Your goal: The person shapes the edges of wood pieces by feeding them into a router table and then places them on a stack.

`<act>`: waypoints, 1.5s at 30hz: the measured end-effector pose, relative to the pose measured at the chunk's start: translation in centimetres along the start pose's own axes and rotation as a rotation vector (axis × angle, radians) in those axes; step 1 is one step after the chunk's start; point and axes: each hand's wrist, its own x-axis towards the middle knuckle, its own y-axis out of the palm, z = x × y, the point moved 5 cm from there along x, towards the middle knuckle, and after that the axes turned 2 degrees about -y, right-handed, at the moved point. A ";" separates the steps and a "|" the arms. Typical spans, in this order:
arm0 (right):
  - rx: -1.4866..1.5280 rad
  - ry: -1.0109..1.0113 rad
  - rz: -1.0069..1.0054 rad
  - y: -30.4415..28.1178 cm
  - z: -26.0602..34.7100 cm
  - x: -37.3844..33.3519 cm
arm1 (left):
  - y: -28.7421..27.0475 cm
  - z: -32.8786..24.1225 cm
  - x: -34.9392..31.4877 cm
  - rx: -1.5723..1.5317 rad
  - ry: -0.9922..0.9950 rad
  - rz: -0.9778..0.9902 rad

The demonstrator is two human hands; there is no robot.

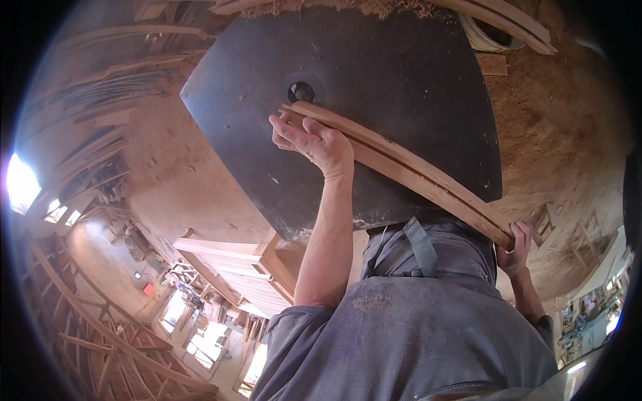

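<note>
One strip (414,175): pale wood, long, grooved or doubled lengthwise, cannot tell which; slants from near the hole down toward the person's right side, upper end over the table, lower end past the near edge.
Left hand (314,147): at the upper end, on the near side; thumb and fingers up against the wood. Whether they close around it is hidden, cannot tell.
Right hand (515,252): clamped on the lower end, fingers wrapped over it, off the table beside the hip.
Strip vs grips: most of the length spans between the hands; only a short tip shows beyond the left thumb, next to none past the right fingers.
Why two ends: probably for control of a long piece, the left steering the tip, the right carrying the overhang and setting the angle.
Table (414,73): dark, flat, broad; likely there as a smooth bearing surface. Strip contact with it: cannot tell.
Hole (301,92): round, just beyond the tip; contents too dark to name. Left fingers near it, apart from it.
Shavings (334,8): heaped along the far edge, likely waste.
Clothes (401,327): dark, dusty; waist close to the table, presumably for reach.
Panel (231,257): framed wood, left of the person, well apart from both grips.
</note>
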 end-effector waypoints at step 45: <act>-0.066 0.012 -0.245 0.9 -0.1 6.7 | -0.1 2.2 5.6 0.013 -0.173 -0.011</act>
